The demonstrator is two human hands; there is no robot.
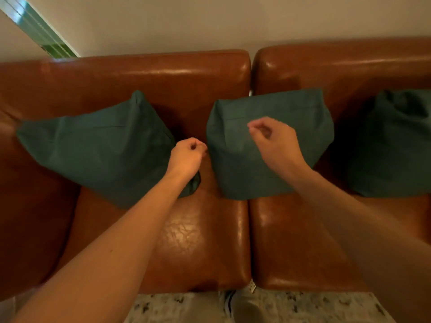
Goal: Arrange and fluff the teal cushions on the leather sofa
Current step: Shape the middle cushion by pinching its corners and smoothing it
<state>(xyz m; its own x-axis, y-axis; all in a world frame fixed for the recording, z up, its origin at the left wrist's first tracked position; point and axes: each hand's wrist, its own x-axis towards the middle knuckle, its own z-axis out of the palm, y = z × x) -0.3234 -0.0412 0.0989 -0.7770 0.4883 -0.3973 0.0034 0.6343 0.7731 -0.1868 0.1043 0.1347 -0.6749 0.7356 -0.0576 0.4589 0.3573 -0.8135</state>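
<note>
Three teal cushions stood along the back of the brown leather sofa (200, 229). The left cushion (98, 148) leaned tilted against the backrest near the sofa's left arm, one corner pointing up. The middle cushion (268, 145) stood fairly upright, straddling the seam between the two seat pads. The right cushion (396, 145) sat at the sofa's right edge, partly cut off by the frame.

The left hand (186, 157) hovered in the gap between the left and middle cushions, its fingers (198, 144) curled into a loose fist; it seemed to hold nothing, though whether it touched the left cushion's edge could not be told. The right hand (272, 138) was in front of the middle cushion's face, its fingers (254, 127) bent with thumb and fingertips drawn close together, no fabric visibly pinched between them.

Below the sofa's front edge lay a speckled floor (303, 304) and one shoe (242, 304).
</note>
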